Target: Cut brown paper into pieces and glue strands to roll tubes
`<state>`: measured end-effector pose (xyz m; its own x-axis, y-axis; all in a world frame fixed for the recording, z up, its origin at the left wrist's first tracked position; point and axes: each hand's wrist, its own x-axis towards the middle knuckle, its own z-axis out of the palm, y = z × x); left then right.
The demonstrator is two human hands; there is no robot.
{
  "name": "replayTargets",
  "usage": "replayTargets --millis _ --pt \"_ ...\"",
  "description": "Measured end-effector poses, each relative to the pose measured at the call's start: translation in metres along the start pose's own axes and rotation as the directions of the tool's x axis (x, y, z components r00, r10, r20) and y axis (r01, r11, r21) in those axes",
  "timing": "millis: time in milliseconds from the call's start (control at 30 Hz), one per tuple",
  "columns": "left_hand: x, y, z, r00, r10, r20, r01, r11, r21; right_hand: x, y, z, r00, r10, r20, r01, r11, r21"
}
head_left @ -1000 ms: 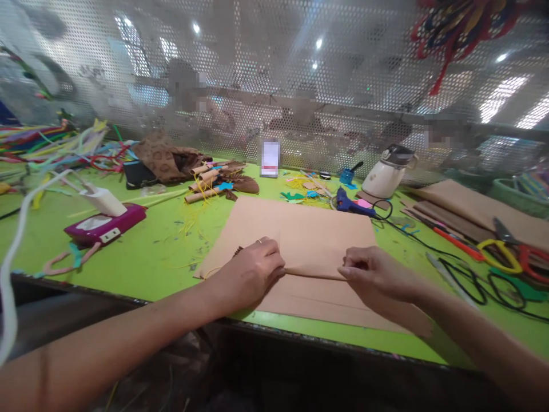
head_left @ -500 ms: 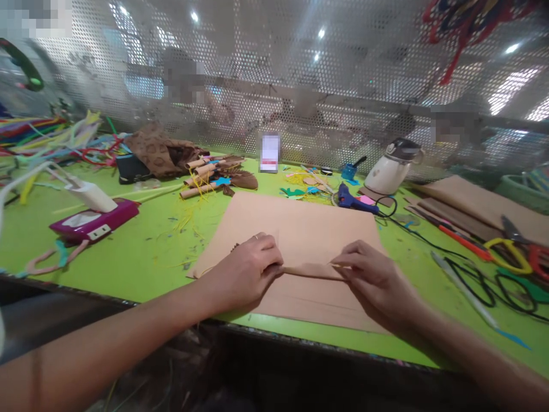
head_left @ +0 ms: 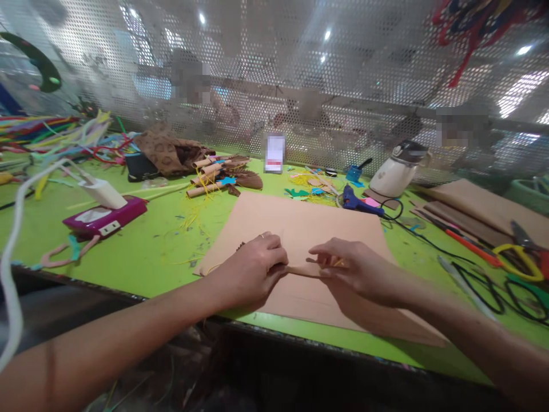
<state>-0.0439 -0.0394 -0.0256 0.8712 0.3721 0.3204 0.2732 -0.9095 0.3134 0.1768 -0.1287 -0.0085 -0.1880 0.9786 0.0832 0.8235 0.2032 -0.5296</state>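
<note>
A large light-brown paper sheet lies on the green table in front of me. Across it, between my hands, runs a narrow brown paper strip. My left hand, with a ring on one finger, is closed over the strip's left part and rests on the sheet. Thumb and curled fingers of my right hand pinch around the strip's right part, the fingertips slightly apart. A small dark-brown frilled piece peeks out behind my left hand, mostly hidden.
Behind the sheet are a phone, brown paper rolls and a blue glue gun. A white jug, scissors and folded brown paper are to the right. At left sits a purple power strip.
My right hand has moved left along the strip, closer to my left hand, and its fingers have shifted. My left hand stays on the strip. The whole view has shifted slightly.
</note>
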Motion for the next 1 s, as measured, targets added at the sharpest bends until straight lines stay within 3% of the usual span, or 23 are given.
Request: replayTargets --millis 100,200,367,500,633,800,1000 --pt "-0.001 0.001 0.0 1.0 -0.014 0.004 0.014 1.0 0.003 0.012 -0.005 -0.016 0.989 0.034 0.142 -0.046 0.996 0.082" --pt "-0.001 -0.001 0.001 1.0 -0.015 0.001 0.015 1.0 0.003 0.017 -0.007 -0.016 0.968 0.06 0.244 -0.121 0.962 0.243" --pt "-0.001 -0.004 0.003 1.0 0.016 -0.006 -0.016 1.0 0.0 0.017 0.005 0.004 0.963 0.107 0.247 -0.224 0.829 0.512" --pt "-0.001 -0.004 0.003 1.0 0.03 -0.006 -0.03 1.0 0.004 0.017 0.013 0.008 0.964 0.107 0.245 -0.236 0.773 0.588" --pt "0.0 -0.004 0.001 0.999 0.032 -0.003 -0.032 0.999 0.006 0.016 0.013 0.008 0.975 0.088 0.206 -0.191 0.809 0.557" --pt "0.001 -0.004 0.0 1.0 0.023 0.006 -0.023 0.999 0.027 0.011 0.005 0.014 0.997 0.073 0.031 -0.079 0.956 0.281" --pt "0.001 -0.002 0.001 1.0 0.019 0.009 -0.02 0.997 0.07 0.005 0.01 0.017 0.993 -0.076 -0.095 0.088 0.989 0.118"
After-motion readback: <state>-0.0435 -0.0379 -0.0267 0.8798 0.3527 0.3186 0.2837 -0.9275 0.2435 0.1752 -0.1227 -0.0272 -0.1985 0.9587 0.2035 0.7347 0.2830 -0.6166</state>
